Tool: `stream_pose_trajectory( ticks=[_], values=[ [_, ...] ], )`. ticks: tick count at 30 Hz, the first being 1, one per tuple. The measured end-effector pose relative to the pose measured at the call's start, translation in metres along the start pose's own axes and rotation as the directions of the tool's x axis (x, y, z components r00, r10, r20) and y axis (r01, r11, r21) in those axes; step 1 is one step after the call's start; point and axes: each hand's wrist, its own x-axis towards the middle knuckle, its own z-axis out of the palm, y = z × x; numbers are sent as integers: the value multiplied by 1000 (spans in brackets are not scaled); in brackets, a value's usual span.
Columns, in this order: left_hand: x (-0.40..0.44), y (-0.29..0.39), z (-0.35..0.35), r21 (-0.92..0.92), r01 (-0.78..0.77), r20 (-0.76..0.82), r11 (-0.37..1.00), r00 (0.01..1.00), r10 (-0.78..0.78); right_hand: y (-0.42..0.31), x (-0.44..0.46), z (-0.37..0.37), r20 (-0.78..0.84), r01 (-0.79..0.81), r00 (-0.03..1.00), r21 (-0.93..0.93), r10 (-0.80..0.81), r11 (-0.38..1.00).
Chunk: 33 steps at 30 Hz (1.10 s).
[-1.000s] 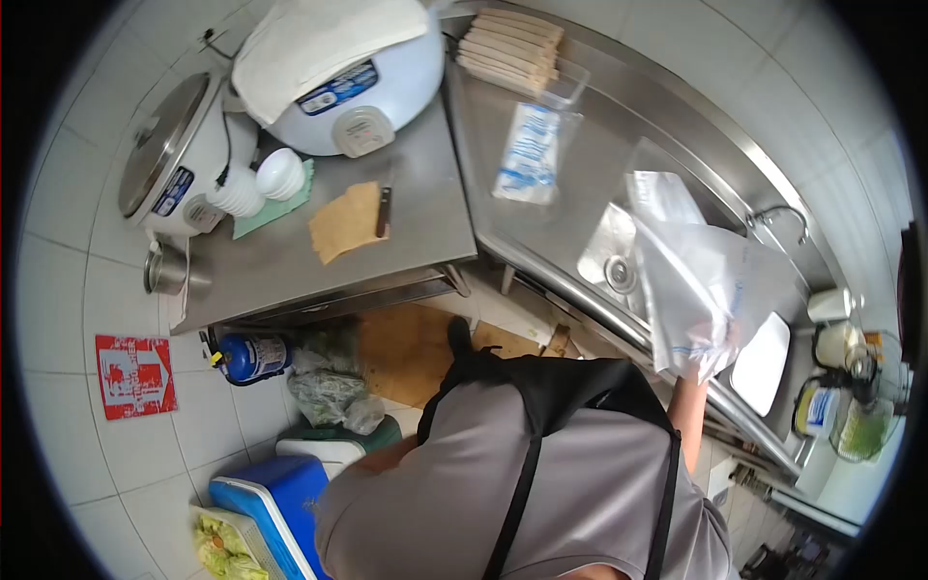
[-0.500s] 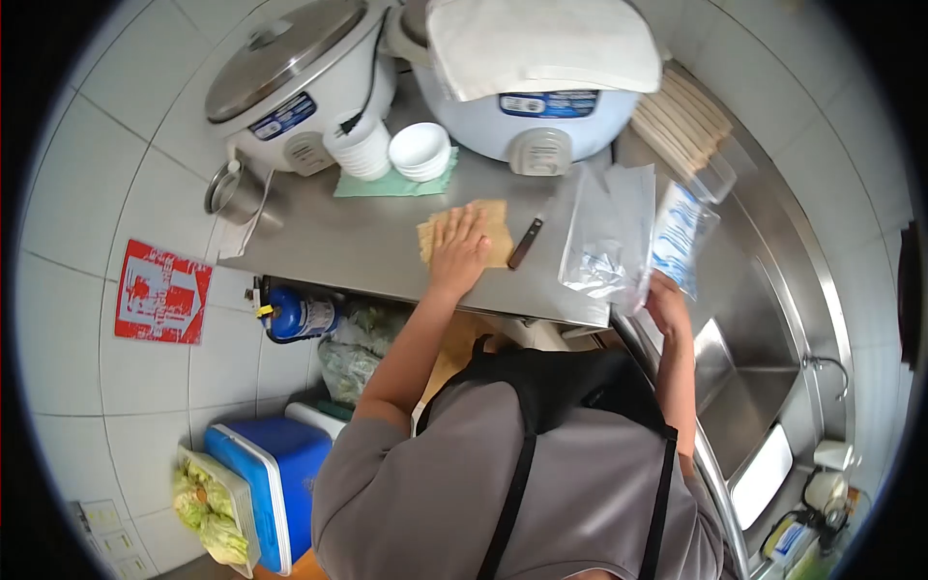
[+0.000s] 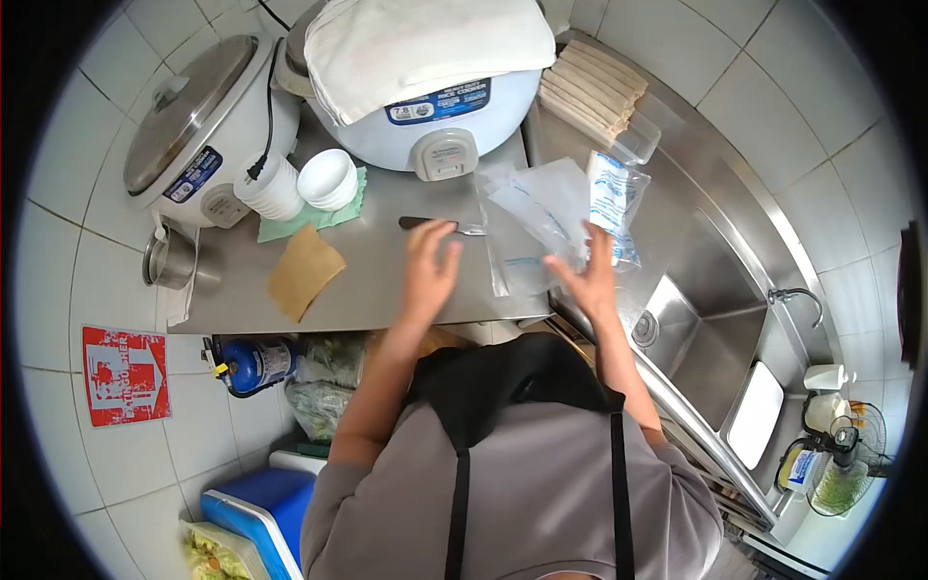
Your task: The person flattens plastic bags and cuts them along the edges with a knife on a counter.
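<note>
Fingers parted, gripping nothing visible, a person's bare left hand is at a brown-handled steel knife on the stainless-steel counter. The spread right hand is at a clear, blue-printed plastic bag straddling counter and sink unit; contact is unclear. Beyond, a white appliance's blue label reads "HEAVY DUTY RICE COOKER."

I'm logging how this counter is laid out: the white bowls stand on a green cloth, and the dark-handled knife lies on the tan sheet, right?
Not quite: the head view shows the dark-handled knife on the steel counter, apart from the tan sheet. The white bowls do stand on a green cloth.
</note>
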Motion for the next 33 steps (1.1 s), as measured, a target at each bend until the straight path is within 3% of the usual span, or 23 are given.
stream_pose_trajectory(
  ticks=[1, 2, 5, 6, 7, 9, 11, 12, 13, 15, 17, 19, 20, 22, 24, 25, 26, 27, 32, 33],
  values=[
    [4, 36, 16, -298, 346, 152, 890, 937, -314, -14, 0, -2, 53, 94, 995, -82, -90, 992],
    [4, 35, 43, -415, 439, 225, 797, 898, -378, -11, -1, 6, 120, 97, 989, -47, -90, 994],
    [5, 16, 100, -428, 619, 260, 659, 782, -566, 12, -10, 29, 316, -11, 948, 149, -37, 989],
    [8, 11, 106, -251, 518, 182, 818, 855, -485, 3, -12, 24, 251, 166, 941, 246, -228, 955],
    [11, 16, 106, -379, 559, 211, 738, 828, -519, -6, -13, 15, 293, 190, 901, 397, -320, 898],
    [6, 24, 99, -587, 622, 291, 519, 760, -581, -14, -8, -11, 285, 260, 861, 464, -421, 847],
    [1, 21, 79, -666, 570, 338, 481, 806, -486, 11, 8, -29, -42, 171, 985, 364, -167, 916],
    [-1, 29, 65, -653, 559, 304, 511, 811, -499, 30, 24, -40, -182, 64, 982, 81, -48, 995],
    [-2, 41, 49, -637, 552, 273, 539, 815, -512, 48, 41, -45, -345, -103, 938, -188, 33, 977],
    [-4, 56, 19, -595, 580, 289, 556, 800, -526, 113, 61, -8, -309, -409, 886, -171, 345, 897],
    [-9, 54, 3, -629, 595, 285, 500, 776, -563, 157, 66, 23, -189, -554, 829, -146, 526, 820],
    [-13, 60, -15, -576, 586, 207, 570, 779, -592, 169, 68, 36, 34, -569, 817, -116, 576, 814],
    [-17, 64, -24, -549, 579, 141, 602, 774, -617, 176, 65, 27, 61, -595, 804, 87, 592, 799],
    [-27, 71, -48, -535, 546, 28, 645, 774, -632, 169, 58, -21, 128, -583, 786, 478, 605, 657],
    [-39, 76, -67, -575, 487, -64, 658, 775, -629, 168, 54, -67, -171, -322, 864, 538, 474, 779],
    [-42, 81, -75, -592, 482, -88, 646, 758, -646, 177, 56, -85, -237, -268, 862, 537, 447, 800],
    [-46, 85, -84, -608, 474, -118, 637, 739, -663, 176, 61, -106, -157, -311, 836, 654, 525, 690],
    [-51, 86, -94, -625, 462, -155, 629, 716, -680, 172, 69, -126, -222, -272, 874, 515, 433, 813],
    [-57, 82, -122, -631, 445, -169, 636, 721, -672, 250, 130, -124, -390, -81, 819, 647, 421, 758],
    [-55, 80, -124, -639, 442, -164, 630, 721, -673, 266, 139, -121, -281, -152, 836, 706, 471, 692]
  ],
)
